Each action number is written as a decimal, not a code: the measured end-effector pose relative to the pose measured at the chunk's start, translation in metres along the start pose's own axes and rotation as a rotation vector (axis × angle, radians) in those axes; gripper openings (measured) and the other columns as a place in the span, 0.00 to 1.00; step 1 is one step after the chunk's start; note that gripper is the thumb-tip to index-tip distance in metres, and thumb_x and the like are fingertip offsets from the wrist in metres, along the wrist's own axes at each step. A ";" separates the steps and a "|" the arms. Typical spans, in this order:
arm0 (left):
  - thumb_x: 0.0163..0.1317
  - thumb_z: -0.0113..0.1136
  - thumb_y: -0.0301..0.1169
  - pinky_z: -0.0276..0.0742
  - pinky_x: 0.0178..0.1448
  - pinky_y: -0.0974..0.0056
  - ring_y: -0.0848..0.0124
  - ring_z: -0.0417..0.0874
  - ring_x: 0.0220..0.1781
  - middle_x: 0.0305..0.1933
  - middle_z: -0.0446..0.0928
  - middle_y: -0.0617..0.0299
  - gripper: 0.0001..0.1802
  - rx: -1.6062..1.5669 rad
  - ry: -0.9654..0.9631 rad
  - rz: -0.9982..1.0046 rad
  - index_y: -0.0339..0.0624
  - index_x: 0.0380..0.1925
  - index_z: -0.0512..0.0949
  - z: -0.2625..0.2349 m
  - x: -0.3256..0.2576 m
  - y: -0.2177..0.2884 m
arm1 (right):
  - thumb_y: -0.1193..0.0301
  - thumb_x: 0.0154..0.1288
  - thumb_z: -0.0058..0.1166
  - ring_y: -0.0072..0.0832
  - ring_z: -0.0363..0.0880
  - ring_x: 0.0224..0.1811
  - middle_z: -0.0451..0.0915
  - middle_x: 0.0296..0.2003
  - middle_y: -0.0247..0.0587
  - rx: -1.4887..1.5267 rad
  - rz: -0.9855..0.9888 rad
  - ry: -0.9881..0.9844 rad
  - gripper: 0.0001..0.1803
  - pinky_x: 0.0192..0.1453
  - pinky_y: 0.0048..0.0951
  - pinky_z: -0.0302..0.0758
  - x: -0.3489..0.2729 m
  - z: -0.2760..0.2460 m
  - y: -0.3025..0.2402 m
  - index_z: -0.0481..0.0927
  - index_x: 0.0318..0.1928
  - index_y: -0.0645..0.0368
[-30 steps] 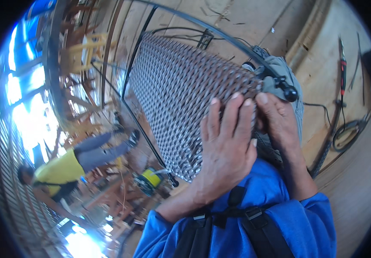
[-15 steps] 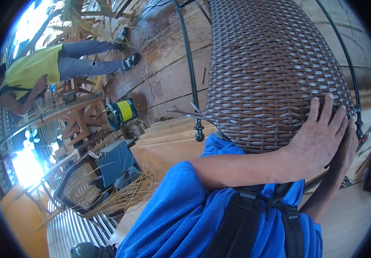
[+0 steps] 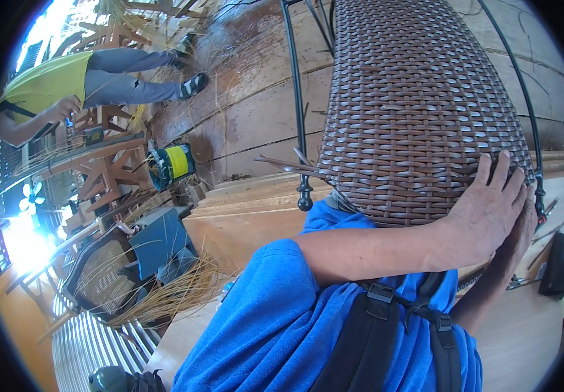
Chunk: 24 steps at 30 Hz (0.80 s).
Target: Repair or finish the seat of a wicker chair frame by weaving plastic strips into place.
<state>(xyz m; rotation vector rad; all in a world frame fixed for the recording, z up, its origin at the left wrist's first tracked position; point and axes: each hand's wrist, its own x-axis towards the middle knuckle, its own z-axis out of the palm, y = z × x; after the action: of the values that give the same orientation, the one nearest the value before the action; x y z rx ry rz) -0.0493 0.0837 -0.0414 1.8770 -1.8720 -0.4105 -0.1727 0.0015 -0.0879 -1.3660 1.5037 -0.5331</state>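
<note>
A brown woven wicker panel [image 3: 412, 117] with a curved lower edge rises in front of me between black metal frame bars [image 3: 298, 98] with ball ends. My left hand [image 3: 484, 212] lies on its lower right part, fingers spread and reaching toward the right edge. Behind it, at that same edge, is my right hand [image 3: 525, 219], mostly covered by the left one, so its fingers do not show clearly. Several loose brown strands [image 3: 288, 164] stick out of the panel's left edge.
Wooden boards [image 3: 236, 202] lie left of the panel. A dark bucket with a yellow band [image 3: 172, 165] and a bundle of cane strips [image 3: 177, 291] are farther left. A person in a yellow shirt [image 3: 46, 81] stands by a workbench. A black case [image 3: 558, 264] lies at right.
The view has shifted slightly, so the panel and its frame sit a little differently. My left hand stays spread on the weave. The other person's hand has moved.
</note>
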 end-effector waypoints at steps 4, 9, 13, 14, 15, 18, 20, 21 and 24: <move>0.54 0.49 0.34 0.56 0.63 0.44 0.49 0.60 0.64 0.59 0.64 0.50 0.26 0.135 -0.031 -0.062 0.35 0.54 0.69 -0.002 0.007 0.004 | 0.54 0.69 0.37 0.27 0.74 0.31 0.80 0.31 0.43 -0.350 -0.110 -0.050 0.24 0.33 0.33 0.70 0.012 -0.010 0.009 0.79 0.41 0.61; 0.47 0.58 0.32 0.56 0.63 0.45 0.50 0.57 0.66 0.62 0.60 0.52 0.34 0.057 -0.085 -0.031 0.34 0.57 0.63 -0.005 -0.002 -0.009 | 0.54 0.69 0.43 0.20 0.66 0.17 0.69 0.16 0.32 0.327 0.135 -0.269 0.21 0.20 0.22 0.63 -0.004 0.006 0.003 0.72 0.27 0.58; 0.49 0.59 0.33 0.52 0.66 0.44 0.48 0.54 0.68 0.65 0.57 0.51 0.36 0.066 -0.200 -0.046 0.36 0.59 0.61 -0.012 0.003 -0.003 | 0.56 0.70 0.43 0.18 0.65 0.19 0.70 0.18 0.30 0.585 0.130 -0.380 0.19 0.23 0.20 0.63 -0.011 0.005 0.012 0.72 0.28 0.58; 0.49 0.59 0.33 0.51 0.67 0.45 0.48 0.53 0.69 0.66 0.56 0.50 0.36 0.062 -0.222 -0.053 0.36 0.60 0.60 -0.014 0.005 0.000 | 0.56 0.70 0.44 0.17 0.65 0.19 0.70 0.19 0.30 0.621 0.118 -0.403 0.19 0.23 0.19 0.63 -0.011 0.003 0.014 0.73 0.29 0.58; 0.49 0.59 0.32 0.50 0.67 0.46 0.48 0.53 0.69 0.66 0.57 0.49 0.37 0.092 -0.254 -0.059 0.35 0.60 0.60 -0.015 0.008 0.003 | 0.56 0.70 0.44 0.17 0.66 0.19 0.70 0.19 0.29 0.663 0.105 -0.427 0.19 0.23 0.19 0.64 -0.011 0.003 0.017 0.73 0.29 0.58; 0.48 0.59 0.34 0.53 0.64 0.44 0.48 0.54 0.68 0.66 0.57 0.51 0.37 0.117 -0.269 -0.042 0.35 0.60 0.60 -0.015 0.009 0.002 | 0.56 0.70 0.43 0.16 0.66 0.20 0.70 0.19 0.28 0.689 0.082 -0.496 0.20 0.24 0.19 0.65 -0.009 0.006 0.026 0.73 0.29 0.58; 0.48 0.59 0.33 0.52 0.65 0.43 0.47 0.53 0.69 0.66 0.57 0.49 0.38 0.135 -0.281 -0.028 0.35 0.61 0.59 -0.012 0.010 0.000 | 0.56 0.70 0.42 0.14 0.65 0.20 0.70 0.19 0.27 0.675 0.036 -0.536 0.20 0.24 0.19 0.64 -0.003 0.004 0.029 0.73 0.29 0.59; 0.48 0.59 0.33 0.51 0.66 0.43 0.46 0.53 0.69 0.66 0.57 0.49 0.39 0.141 -0.282 -0.022 0.34 0.61 0.58 -0.009 0.010 0.001 | 0.56 0.70 0.42 0.14 0.65 0.21 0.70 0.19 0.26 0.661 0.037 -0.547 0.20 0.24 0.18 0.63 -0.001 0.002 0.028 0.73 0.30 0.59; 0.46 0.61 0.28 0.50 0.67 0.45 0.44 0.55 0.68 0.65 0.57 0.44 0.41 0.145 -0.279 0.031 0.34 0.62 0.57 -0.007 0.011 0.001 | 0.60 0.69 0.43 0.33 0.72 0.20 0.72 0.19 0.44 0.427 -0.201 -0.366 0.16 0.26 0.31 0.69 0.000 0.005 0.035 0.74 0.32 0.59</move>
<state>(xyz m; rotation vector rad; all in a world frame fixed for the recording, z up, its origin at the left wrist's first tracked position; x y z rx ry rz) -0.0460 0.0731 -0.0334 1.9647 -2.1607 -0.5657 -0.1850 0.0120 -0.1192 -1.2015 0.9001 -0.6467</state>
